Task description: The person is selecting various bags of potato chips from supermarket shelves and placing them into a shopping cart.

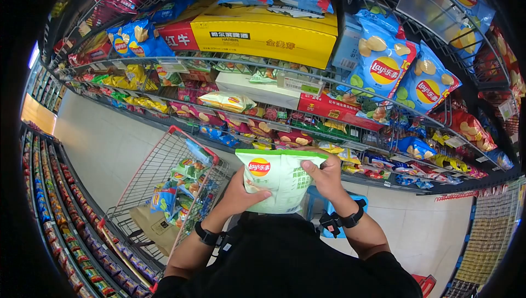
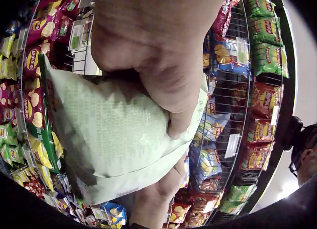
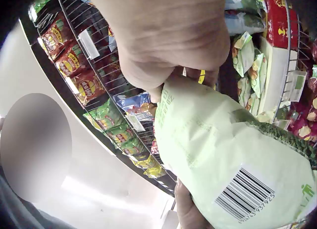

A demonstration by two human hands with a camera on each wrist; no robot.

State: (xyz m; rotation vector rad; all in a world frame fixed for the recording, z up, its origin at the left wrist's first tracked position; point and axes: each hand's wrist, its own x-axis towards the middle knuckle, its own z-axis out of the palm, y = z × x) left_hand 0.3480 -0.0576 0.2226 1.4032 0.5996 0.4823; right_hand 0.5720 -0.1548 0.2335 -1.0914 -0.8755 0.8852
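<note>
Head camera: I have 1 pale green chip bag [image 1: 279,183] held up in front of the person's black top [image 1: 285,259], between the 2 hands. Left hand [image 1: 238,195] grasps its left side, thumb pressed on the printed face. Right hand [image 1: 324,174] pinches the upper right corner near the green top edge, thumb in front. Neither hand is released. Printed face with the round logo is toward my head view; in my right wrist view I read a barcode [image 3: 245,194] on the bag's other face. Black strap on each wrist.

Surroundings: wire shelf rack [image 1: 219,61] beyond the bag, curved by my lens. On it, 1 long yellow box [image 1: 263,29], blue chip bags [image 1: 383,67] at right, more bags in rows on the lower levels. Shopping cart [image 1: 174,129] left of the hands, red-rimmed, colourful bags [image 1: 181,188] inside, brown paper bag [image 1: 156,229] nearer its handle. Blue plastic object [image 1: 312,202] on the floor, partly hidden by the right forearm; I cannot tell its full shape.
</note>
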